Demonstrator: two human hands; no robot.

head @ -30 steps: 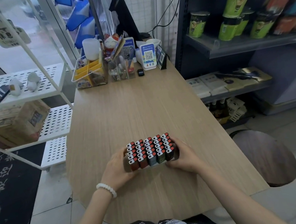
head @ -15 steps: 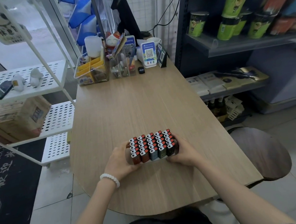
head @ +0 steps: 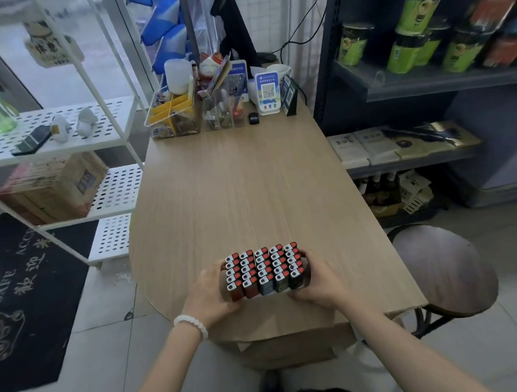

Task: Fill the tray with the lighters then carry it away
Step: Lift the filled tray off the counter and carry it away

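Pale wood-grain worktop (head: 250,181) between a white perforated shelf (head: 66,138) and a dark shelf (head: 426,82), round stool (head: 446,269) alongside. Near the front edge, tray (head: 308,279) packed with upright lighters (head: 263,271), clasped between left hand (head: 210,295) and right hand (head: 315,284), fingers curled round both ends.

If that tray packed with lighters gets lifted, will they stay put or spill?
The lighters stand upright in tight rows, so they probably brace each other and stay put if kept level. Tilted, they might slide out, since little of the tray wall shows above them. The left hand and right hand grip opposite sides, which should steady it.
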